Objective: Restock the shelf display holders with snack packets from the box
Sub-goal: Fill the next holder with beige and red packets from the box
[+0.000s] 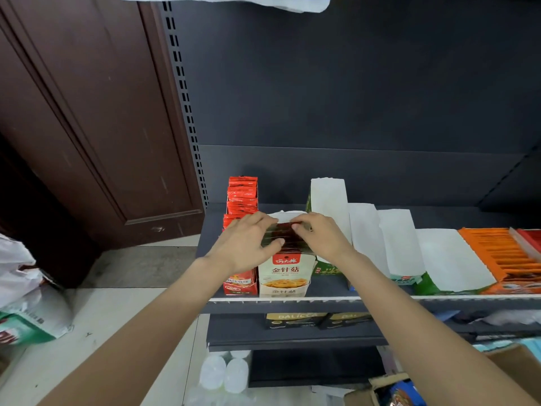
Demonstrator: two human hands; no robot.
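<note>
Both hands pinch snack packets — dark shelf beneath.

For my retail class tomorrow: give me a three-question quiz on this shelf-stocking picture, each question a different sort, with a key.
1. True or false: both hands are on the packets in the cream mushroom-snack holder.
2. Multiple choice: the holder directly to the person's left of it contains packets that are A) red, B) blue, C) yellow.
3. Fill in: the holders to the right, lined with white, look ____.

Key
1. True: the left hand and right hand pinch the dark packets.
2. A: the red packets.
3. Empty: see the white-lined holders.
</note>
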